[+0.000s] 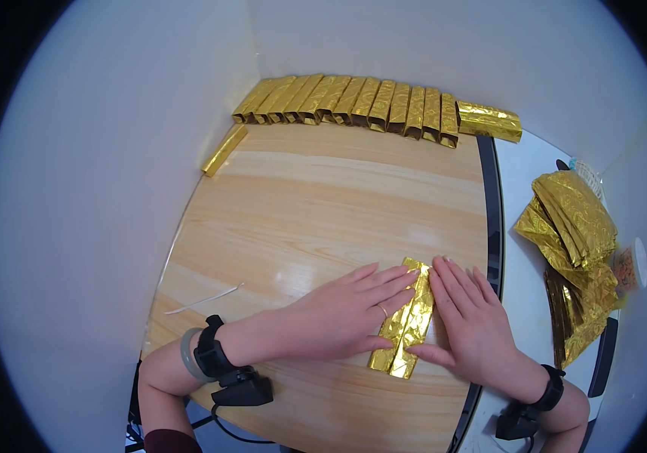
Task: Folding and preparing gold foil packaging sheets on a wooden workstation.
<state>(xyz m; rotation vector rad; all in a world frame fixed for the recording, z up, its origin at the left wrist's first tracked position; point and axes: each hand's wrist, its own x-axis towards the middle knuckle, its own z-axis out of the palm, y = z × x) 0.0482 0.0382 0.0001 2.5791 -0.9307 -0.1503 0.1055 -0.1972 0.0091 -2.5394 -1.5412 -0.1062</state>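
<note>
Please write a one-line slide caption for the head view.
Both hands, left hand and right hand, press a folded gold foil strip flat on the wooden table.

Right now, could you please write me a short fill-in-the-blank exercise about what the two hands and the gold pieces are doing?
1. The left hand and right hand press flat on a folded strip of ____ foil.
2. The strip lies on a ____ table.
3. A row of folded pieces stands along the ____ edge of the table.

Missing words: gold; wooden; far
</note>
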